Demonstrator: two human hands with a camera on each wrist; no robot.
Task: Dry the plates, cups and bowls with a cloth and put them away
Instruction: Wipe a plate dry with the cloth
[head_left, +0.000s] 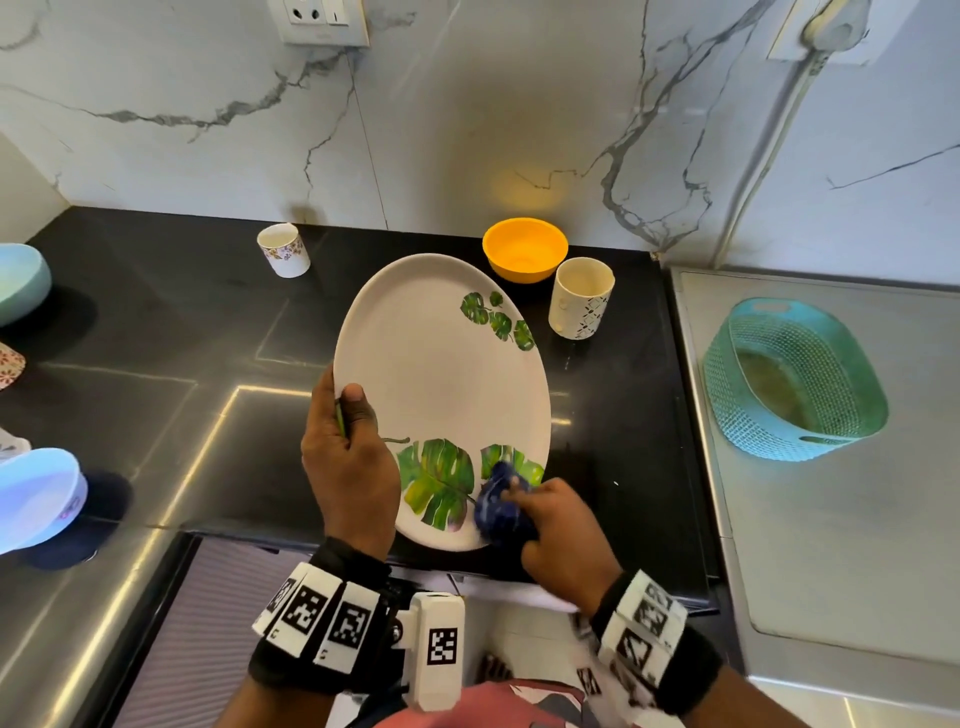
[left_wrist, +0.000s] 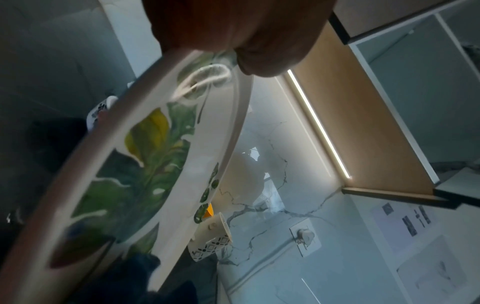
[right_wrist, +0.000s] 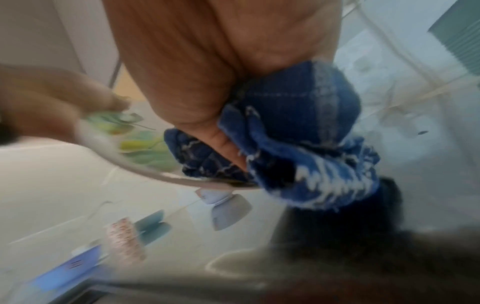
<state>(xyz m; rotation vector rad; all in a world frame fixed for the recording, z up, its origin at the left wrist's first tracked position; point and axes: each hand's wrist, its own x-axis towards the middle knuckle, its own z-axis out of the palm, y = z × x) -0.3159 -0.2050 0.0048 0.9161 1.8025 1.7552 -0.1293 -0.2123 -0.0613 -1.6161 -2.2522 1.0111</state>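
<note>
Left hand: thumb lies on the face of the large white oval plate with green leaf prints, the fingers wrap behind its left rim; the plate is grasped and held tilted above the black stone counter. Right hand: fingers clenched around a bunched dark-blue cloth with white pattern, which is pressed against the plate's lower right edge, over a printed leaf. The right wrist view, though blurred, confirms the cloth in the grip and touching the plate rim.

Behind the plate on the counter: an orange plastic bowl, and just beside it a white cup with black diamond pattern. A small white cup with floral print stands well apart to the left. At the left edge: a pale green bowl and a white bowl. To the right, a teal woven plastic basket sits on the grey steel surface.
</note>
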